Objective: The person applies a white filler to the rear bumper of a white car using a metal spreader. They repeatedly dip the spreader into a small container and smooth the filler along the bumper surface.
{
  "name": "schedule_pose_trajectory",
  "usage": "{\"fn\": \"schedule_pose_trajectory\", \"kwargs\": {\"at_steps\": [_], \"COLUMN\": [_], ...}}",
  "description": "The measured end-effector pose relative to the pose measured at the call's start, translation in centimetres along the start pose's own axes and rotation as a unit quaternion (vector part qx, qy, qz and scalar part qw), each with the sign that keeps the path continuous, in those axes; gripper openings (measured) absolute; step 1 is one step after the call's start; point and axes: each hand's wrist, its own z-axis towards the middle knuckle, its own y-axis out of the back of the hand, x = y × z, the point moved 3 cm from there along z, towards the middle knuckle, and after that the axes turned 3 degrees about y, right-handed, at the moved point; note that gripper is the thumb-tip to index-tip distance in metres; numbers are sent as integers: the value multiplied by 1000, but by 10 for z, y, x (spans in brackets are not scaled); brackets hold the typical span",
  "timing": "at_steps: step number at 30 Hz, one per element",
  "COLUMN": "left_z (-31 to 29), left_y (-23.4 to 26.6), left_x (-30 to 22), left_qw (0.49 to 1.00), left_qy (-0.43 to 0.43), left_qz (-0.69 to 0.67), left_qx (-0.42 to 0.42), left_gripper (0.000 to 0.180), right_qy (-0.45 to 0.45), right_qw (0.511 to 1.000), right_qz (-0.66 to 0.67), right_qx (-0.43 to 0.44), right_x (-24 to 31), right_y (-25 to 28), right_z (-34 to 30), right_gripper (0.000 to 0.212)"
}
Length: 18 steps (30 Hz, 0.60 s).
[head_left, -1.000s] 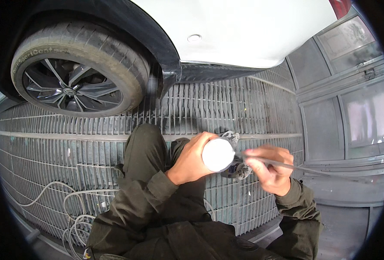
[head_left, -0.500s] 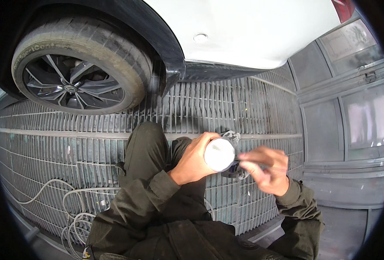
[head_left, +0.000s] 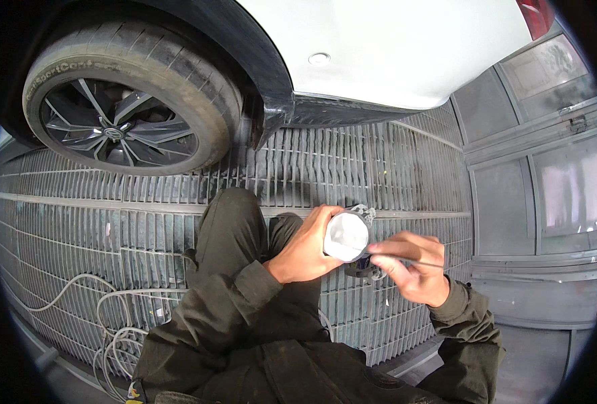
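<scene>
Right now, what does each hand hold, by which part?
Left hand: round container, white inside, by its side. Right hand: thin dark stick, near its container end.

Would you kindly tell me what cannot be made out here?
In the head view:
White round container: the left hand hides its left side.
Thin dark stick in the right hand: its tip is blurred.
White painted car body: cut off by the upper edge.
Thin pale hose: partly hidden by the dark green left sleeve.

Bright light — pale glare on the wall panel (head_left: 571, 195) — floor grating (head_left: 157, 229) bowing toward black edges.
</scene>
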Motion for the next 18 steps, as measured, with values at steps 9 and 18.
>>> {"fn": "schedule_pose_trajectory", "kwargs": {"at_steps": [9, 18], "left_z": [-5, -5], "left_y": [-3, -3], "left_x": [-1, 4], "left_qw": [999, 999], "left_qy": [-34, -25], "left_qz": [14, 16], "left_qx": [-11, -30], "left_gripper": [70, 73], "right_qy": [32, -2], "right_qw": [998, 995], "right_qz": [24, -9], "right_qx": [-44, -103], "right_x": [-2, -6], "right_y": [1, 2], "right_z": [-3, -5], "right_gripper": [14, 13]}}
